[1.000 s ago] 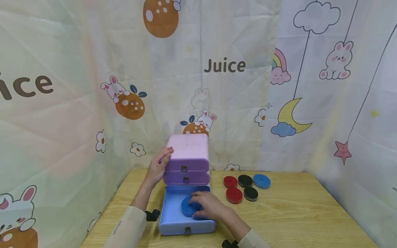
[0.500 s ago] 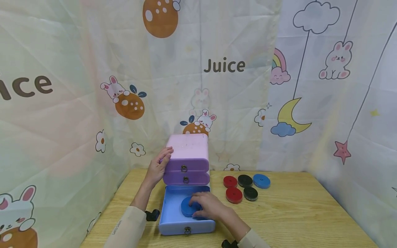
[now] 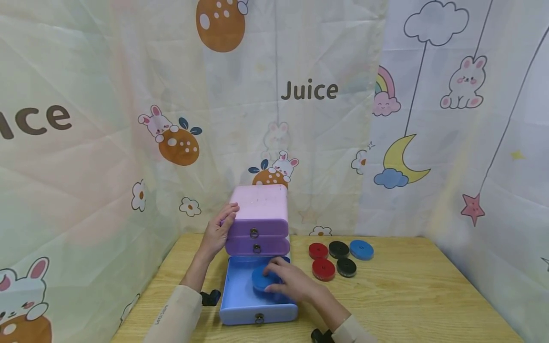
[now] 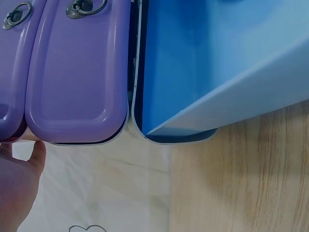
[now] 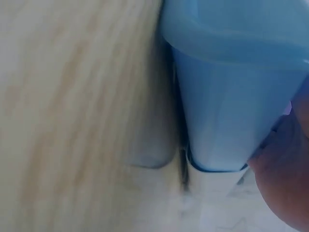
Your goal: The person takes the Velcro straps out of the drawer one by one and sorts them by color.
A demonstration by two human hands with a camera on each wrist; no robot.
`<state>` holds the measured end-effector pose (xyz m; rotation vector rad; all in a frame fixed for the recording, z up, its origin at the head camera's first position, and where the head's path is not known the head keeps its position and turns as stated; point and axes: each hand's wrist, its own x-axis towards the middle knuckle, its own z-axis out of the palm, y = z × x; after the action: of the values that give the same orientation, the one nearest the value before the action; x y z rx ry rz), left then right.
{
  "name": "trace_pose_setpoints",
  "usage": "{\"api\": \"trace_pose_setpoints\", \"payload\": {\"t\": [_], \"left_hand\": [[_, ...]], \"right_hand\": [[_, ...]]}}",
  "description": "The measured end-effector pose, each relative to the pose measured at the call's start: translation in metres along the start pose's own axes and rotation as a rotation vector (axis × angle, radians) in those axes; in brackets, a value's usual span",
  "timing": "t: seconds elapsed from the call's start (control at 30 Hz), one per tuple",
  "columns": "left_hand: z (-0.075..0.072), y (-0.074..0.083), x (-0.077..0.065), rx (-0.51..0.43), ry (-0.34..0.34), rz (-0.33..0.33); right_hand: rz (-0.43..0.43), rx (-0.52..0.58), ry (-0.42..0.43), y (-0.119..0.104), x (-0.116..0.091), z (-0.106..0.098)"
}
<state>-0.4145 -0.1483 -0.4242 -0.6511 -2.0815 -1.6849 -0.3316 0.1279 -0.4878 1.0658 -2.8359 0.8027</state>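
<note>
A small drawer cabinet (image 3: 259, 202) with a pink top stands on the table, its two purple drawers (image 3: 256, 246) closed. Its bottom blue drawer (image 3: 231, 286) is pulled out. My left hand (image 3: 218, 233) rests against the cabinet's upper left edge; the left wrist view shows part of this hand (image 4: 19, 186) beside the purple fronts. Over the blue drawer, my right hand (image 3: 296, 280) pinches a flat blue disc (image 3: 259, 281) with a small centre hole. The right wrist view is blurred and shows only the edge of that hand (image 5: 285, 169) beside the blue drawer.
Right of the cabinet lie two red discs (image 3: 323, 269), two black discs (image 3: 346, 267) and another blue disc (image 3: 361, 250) on the wooden table (image 3: 399, 295). Printed cloth walls (image 3: 321, 143) enclose the back and sides. A metal ring pull (image 3: 259, 318) hangs on the blue drawer's front.
My right hand has moved slightly up and back with the blue disc, which appears raised off the drawer floor. The left hand has stayed on the cabinet.
</note>
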Motion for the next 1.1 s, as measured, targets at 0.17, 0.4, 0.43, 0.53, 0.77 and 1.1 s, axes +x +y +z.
{"api": "trace_pose_setpoints", "payload": {"t": [0.17,0.4,0.43,0.53,0.77,1.1], "left_hand": [[0.0,-0.001,0.001,0.0,-0.004,0.011],[0.0,-0.002,0.002,-0.005,0.0,0.018],[0.001,-0.002,0.002,-0.005,0.0,0.021],[0.001,-0.002,0.002,-0.011,0.003,0.023],[0.0,-0.002,0.002,-0.009,0.002,0.029],[-0.001,-0.001,0.0,-0.007,0.003,0.012]], "right_hand": [[0.005,0.06,0.019,0.003,-0.007,-0.011],[0.029,0.147,0.008,0.003,-0.017,-0.03],[0.023,0.158,0.011,0.003,-0.018,-0.033],[0.02,0.199,0.019,0.004,-0.022,-0.043],[0.019,0.21,0.059,0.018,-0.033,-0.064],[0.05,0.241,0.198,0.04,-0.048,-0.088]]}}
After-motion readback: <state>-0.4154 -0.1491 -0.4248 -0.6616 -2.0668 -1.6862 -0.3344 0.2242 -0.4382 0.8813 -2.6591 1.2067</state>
